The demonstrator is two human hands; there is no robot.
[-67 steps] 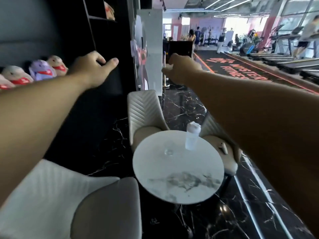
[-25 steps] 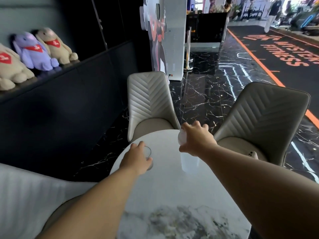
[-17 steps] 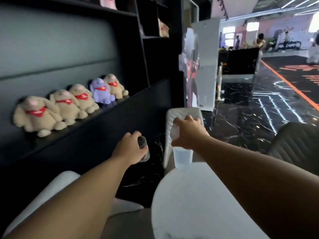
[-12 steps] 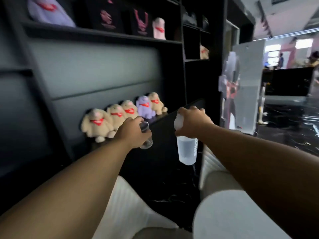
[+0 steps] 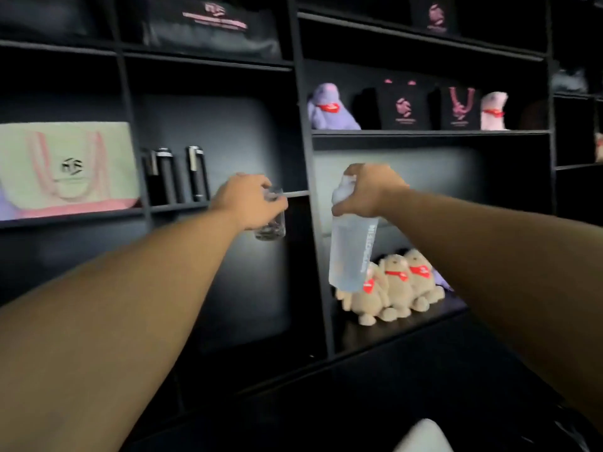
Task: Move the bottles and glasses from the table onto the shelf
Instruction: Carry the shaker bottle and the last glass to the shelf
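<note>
My left hand [image 5: 243,200] grips a small clear glass [image 5: 270,223] from above, held in the air just below the edge of a black shelf board [image 5: 293,193]. A tall translucent bottle [image 5: 350,252] with a white cap hangs from my right hand [image 5: 370,190], which holds it by the top. The bottle hangs in front of the black shelf unit's upright post [image 5: 313,203], near the beige plush toys. Both arms are stretched out toward the shelving. The table is out of view.
Black bottles [image 5: 177,174] stand on the shelf left of the glass, beside a cream and pink tote bag [image 5: 65,168]. Beige plush toys [image 5: 391,285] sit on the lower right shelf. A purple plush [image 5: 328,107], black bags and a pink plush fill the upper right shelf.
Both hands picked the glass and the bottle up off the round table. The view has swung left and up from the table to the shelf unit, and both objects have risen toward it.
</note>
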